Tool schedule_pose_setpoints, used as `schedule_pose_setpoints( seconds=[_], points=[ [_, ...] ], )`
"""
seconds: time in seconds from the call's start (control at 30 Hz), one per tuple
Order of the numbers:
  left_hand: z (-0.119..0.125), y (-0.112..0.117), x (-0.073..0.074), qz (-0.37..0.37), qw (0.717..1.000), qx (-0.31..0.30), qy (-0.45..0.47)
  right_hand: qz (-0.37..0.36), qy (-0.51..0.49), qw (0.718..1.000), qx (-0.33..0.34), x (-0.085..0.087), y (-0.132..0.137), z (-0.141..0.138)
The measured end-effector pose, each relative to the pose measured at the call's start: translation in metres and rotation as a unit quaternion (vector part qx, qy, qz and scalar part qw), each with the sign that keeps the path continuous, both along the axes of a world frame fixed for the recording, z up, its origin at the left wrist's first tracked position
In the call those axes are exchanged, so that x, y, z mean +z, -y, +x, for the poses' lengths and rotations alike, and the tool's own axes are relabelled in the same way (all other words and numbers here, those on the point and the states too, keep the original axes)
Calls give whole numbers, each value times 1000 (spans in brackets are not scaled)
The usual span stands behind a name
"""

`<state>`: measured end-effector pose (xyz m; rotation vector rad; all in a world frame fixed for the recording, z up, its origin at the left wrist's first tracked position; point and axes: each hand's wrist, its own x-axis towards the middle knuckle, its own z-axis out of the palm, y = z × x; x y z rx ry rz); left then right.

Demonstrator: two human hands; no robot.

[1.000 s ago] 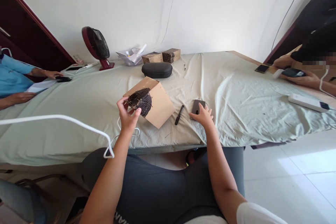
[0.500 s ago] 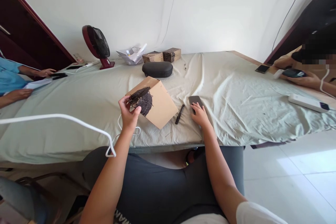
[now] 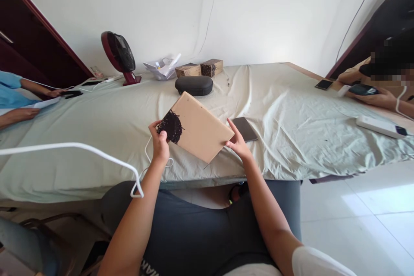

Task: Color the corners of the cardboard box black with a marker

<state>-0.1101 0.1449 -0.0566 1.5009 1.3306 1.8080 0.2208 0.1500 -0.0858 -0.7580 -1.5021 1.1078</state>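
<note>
A tan cardboard box (image 3: 202, 125) is held tilted over the near edge of the table, with a ragged dark patch (image 3: 172, 127) on its left corner. My left hand (image 3: 161, 144) is closed on that corner, thumb over the dark patch. On the opposite side, my right hand (image 3: 238, 142) has the box's right corner between thumb and fingers. Just behind my right hand lies a dark flat phone (image 3: 246, 129) on the cloth. The black pen seen earlier is hidden, apparently by the box.
Behind the box sits a black zip case (image 3: 194, 85), with two brown patterned boxes (image 3: 211, 67), a basket of papers (image 3: 163, 68) and a red fan (image 3: 121, 56). A white cable (image 3: 80, 145) crosses at left. Two people sit at either side. A white power strip (image 3: 381, 127) lies right.
My right hand has left the phone and taken the box's right corner. The box has turned and shifted right, covering where the pen lay. My left hand keeps its corner.
</note>
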Motion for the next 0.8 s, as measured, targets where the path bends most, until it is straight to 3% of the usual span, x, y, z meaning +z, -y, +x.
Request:
schedule_pose_setpoints(
  seconds=[0.1, 0.23, 0.53, 0.63, 0.8],
  points=[
    [-5, 0, 4, -30, 999, -11, -33, -26, -47, 998, -31, 2, 5, -14],
    [-9, 3, 15, -70, 992, -23, -98, -33, -53, 997, -46, 4, 8, -13],
    [-6, 12, 26, -75, 971, 25, -227, 27, -2, 996, -80, 21, 14, -5],
    [-11, 13, 26, -49, 962, -10, -270, 65, 17, 992, -107, 31, 19, 0],
    [-9, 16, 22, -41, 939, -121, -321, 53, 68, 992, -95, 47, 27, 9]
  ],
)
